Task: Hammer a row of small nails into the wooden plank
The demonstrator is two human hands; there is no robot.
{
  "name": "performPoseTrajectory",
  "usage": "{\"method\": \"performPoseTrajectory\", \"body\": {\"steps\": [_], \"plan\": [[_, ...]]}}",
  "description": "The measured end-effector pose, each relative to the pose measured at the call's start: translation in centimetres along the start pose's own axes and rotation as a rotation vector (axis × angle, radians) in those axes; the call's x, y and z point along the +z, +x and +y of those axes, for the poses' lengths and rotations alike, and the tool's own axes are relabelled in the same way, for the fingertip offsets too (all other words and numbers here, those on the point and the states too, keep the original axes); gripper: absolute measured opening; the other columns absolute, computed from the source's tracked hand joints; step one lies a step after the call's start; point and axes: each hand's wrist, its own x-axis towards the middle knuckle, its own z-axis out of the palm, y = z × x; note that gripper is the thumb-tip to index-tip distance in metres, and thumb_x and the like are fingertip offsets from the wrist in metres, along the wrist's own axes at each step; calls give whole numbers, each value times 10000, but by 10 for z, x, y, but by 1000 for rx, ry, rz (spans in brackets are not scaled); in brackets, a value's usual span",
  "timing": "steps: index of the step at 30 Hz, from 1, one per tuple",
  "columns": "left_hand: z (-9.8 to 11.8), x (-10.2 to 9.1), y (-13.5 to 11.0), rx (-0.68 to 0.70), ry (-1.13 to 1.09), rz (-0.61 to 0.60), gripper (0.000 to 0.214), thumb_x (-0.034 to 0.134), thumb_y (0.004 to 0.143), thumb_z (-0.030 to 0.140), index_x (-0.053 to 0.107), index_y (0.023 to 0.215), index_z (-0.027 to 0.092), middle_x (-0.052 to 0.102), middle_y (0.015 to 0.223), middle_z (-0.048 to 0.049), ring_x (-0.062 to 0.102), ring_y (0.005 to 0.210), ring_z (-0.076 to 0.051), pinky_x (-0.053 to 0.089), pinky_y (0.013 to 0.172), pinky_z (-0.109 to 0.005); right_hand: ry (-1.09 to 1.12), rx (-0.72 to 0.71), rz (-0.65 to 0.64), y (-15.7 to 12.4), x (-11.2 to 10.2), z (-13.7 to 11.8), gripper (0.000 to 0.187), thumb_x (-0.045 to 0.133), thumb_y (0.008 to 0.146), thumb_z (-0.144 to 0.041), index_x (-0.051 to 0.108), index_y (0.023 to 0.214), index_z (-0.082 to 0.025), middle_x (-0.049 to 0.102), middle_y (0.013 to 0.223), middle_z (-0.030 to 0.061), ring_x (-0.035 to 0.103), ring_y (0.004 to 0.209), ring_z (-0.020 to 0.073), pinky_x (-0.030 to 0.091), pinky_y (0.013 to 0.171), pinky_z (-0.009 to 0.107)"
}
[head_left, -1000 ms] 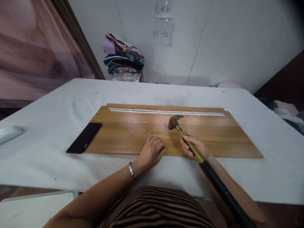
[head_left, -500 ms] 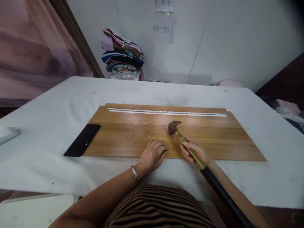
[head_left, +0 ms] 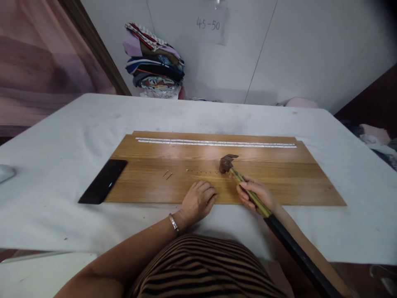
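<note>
The right hand (head_left: 263, 193) is closed around the yellow part of the hammer (head_left: 279, 231), rather near to its head. The hammer head (head_left: 226, 164) is ahead of this hand and a little to its left, low over the wooden board (head_left: 285, 182). I cannot tell if it touches a nail.

The left hand (head_left: 200, 200) has its fingers curled and rests on the near edge of the board; if something is inside, I cannot tell. Just beyond its knuckles is the row of small nails (head_left: 201, 171), and the head is at the right end of this row.

In my judgement, the main danger is for the left fingers: if a blow slips off a nail toward them, they are near enough to be struck. A slanting blow could also bend a nail or mark the wood. The long black part of the handle passes back along the right forearm, so with such a high grip it could knock the arm. Two loose nails (head_left: 168, 174), ahead and to the left of the left hand, could perhaps roll from the shaking.
</note>
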Motion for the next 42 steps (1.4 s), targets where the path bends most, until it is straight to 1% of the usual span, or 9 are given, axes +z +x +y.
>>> {"method": "performPoseTrajectory", "body": {"steps": [5,13,21,29,33,36,42], "plan": [[1,-1,1,-8,7,-8,143,506,928,223,641,918,180,650,894,-63,563,877,-194,455,798,-358,-15,11,-12,2,-1,0,393,575,831,-344,524,1177,-163,495,528,-82,374,302,55,232,300,173],[1,-2,2,-1,33,6,164,489,936,236,642,909,183,646,887,-61,558,872,-196,443,783,-347,12,-19,-32,1,-3,-1,396,576,829,-358,504,1175,-178,486,521,-92,357,293,54,211,292,178],[0,0,1,-9,43,6,174,484,943,247,642,909,181,641,887,-57,555,873,-188,434,787,-336,-22,11,-15,4,-1,-2,404,570,819,-364,493,1169,-177,477,527,-93,353,303,55,199,296,181],[0,1,1,0,53,23,154,502,930,236,645,899,186,642,878,-57,560,853,-191,433,776,-345,-5,-22,-19,2,-1,-4,325,576,809,-381,501,1071,-203,482,517,-93,353,289,57,202,289,184],[1,0,1,-2,55,34,148,509,931,237,645,900,187,643,881,-57,564,861,-191,437,771,-344,-32,4,-24,5,-2,-1,329,582,807,-379,494,1067,-198,479,515,-99,353,287,57,207,283,181],[1,0,1,-2,54,31,157,501,935,241,648,911,189,641,886,-58,563,864,-189,440,769,-343,-52,-2,-19,7,-3,0,339,579,808,-376,482,1076,-194,480,509,-104,349,283,57,212,283,182],[1,1,1,-2,65,31,148,504,931,233,643,906,187,644,885,-55,563,860,-189,438,781,-345,-27,-5,-19,7,-3,-1,382,591,792,-385,485,1105,-192,477,506,-108,349,282,54,199,288,182]]}}
